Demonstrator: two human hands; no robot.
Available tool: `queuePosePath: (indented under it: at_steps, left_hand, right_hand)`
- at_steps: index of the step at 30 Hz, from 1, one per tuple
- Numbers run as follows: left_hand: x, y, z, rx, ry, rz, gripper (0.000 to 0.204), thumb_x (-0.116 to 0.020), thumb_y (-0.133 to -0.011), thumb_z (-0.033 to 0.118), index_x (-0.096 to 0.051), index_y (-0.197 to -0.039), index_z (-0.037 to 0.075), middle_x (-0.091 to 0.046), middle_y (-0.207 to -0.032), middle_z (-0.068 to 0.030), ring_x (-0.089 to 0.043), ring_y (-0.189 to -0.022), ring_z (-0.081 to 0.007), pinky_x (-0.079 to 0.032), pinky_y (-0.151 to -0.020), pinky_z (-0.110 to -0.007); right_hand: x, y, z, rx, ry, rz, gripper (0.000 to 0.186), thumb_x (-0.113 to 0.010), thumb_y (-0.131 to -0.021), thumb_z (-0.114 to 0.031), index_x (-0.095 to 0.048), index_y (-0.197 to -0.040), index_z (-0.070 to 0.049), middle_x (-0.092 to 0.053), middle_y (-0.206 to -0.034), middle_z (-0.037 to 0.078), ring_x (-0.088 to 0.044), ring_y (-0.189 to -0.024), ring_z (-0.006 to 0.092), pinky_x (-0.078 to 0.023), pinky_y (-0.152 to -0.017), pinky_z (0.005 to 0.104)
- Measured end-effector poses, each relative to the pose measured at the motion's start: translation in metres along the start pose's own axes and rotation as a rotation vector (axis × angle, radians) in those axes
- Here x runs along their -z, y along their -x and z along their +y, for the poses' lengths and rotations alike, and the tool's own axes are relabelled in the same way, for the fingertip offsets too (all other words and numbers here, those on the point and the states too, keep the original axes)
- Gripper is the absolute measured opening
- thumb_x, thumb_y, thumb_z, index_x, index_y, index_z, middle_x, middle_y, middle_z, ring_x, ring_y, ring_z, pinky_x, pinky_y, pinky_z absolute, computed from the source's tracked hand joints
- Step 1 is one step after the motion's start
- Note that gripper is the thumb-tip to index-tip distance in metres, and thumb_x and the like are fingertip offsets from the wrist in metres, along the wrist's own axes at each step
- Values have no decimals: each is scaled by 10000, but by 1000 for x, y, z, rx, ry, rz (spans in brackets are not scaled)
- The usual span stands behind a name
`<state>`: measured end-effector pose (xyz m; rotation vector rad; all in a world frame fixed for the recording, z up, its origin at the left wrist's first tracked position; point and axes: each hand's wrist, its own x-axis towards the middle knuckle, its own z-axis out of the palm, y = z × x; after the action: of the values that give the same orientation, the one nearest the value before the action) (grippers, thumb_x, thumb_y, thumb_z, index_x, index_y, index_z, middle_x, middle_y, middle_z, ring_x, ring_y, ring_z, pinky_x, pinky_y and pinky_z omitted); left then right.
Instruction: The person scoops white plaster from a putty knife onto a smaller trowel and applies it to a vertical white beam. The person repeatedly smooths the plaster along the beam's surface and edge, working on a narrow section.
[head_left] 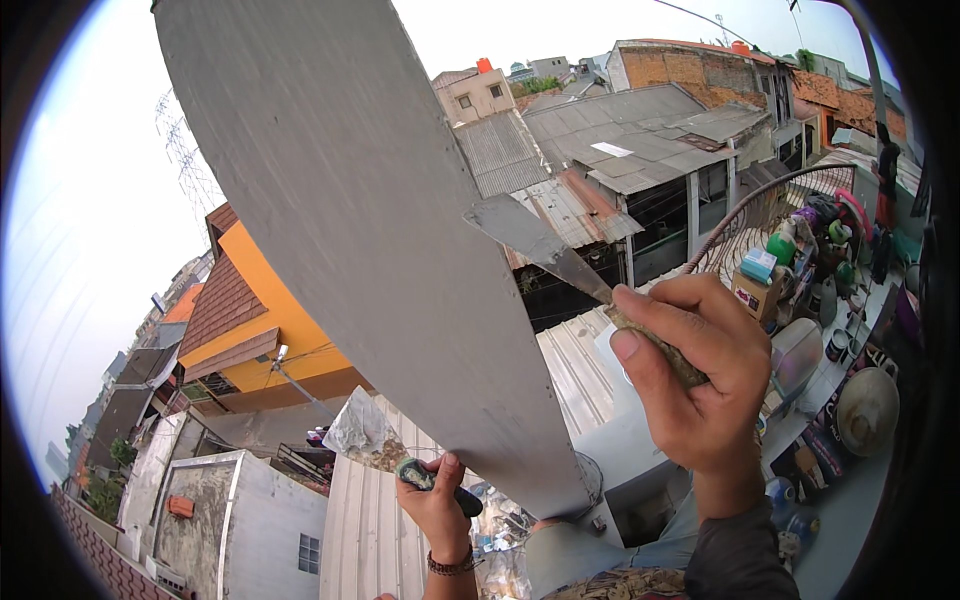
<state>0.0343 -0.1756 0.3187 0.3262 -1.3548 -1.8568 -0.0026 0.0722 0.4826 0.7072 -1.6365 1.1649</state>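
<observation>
Right hand: my right hand (700, 385) is clenched on a putty knife (560, 265), whose blade runs up-left from the fist onto the grey panel (370, 250).
Left hand: my left hand (435, 500), lower down and left of the right, grips a second scraper (375, 440) by the panel's lower edge.

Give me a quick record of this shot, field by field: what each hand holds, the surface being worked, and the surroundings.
Right hand: grips a putty knife, blade tip against the grey panel
Left hand: holds a second scraper, blade coated, apart from the panel
Wrist: beaded bracelet on the left
Surroundings: rooftops below, orange building, cluttered ledge at right
</observation>
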Motion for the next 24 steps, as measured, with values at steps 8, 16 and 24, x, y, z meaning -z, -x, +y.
queuePosePath:
  at_steps: [8, 16, 24]
  left_hand:
    - [-9, 0, 8, 3, 6, -9, 274, -775, -811, -10, -509, -872, 6, -638, -784, -94, -649, -688, -147, -549, -653, -238]
    - [-10, -1, 8, 8, -6, -17, 255, -777, -814, 8, -527, -865, -6, -646, -797, -99, -649, -685, -147, -551, -666, -241]
    - [-13, 2, 18, 29, -49, -17, 236, -748, -830, -24, -518, -885, -27, -673, -844, -144, -692, -738, -188, -585, -693, -277]
  right_hand:
    - [23, 1, 14, 78, -1, -98, 265, -717, -792, 9, -718, -1055, 44, -644, -852, 136, -626, -657, 153, -463, -528, 241]
    - [9, -28, 53, 34, -228, 8, 296, -689, -892, -64, -665, -1169, 36, -655, -952, 97, -602, -803, 119, -473, -710, 230]
    - [-12, -53, 74, 45, -265, 19, 230, -641, -953, -112, -684, -1129, 31, -670, -954, 102, -604, -754, 104, -477, -709, 217]
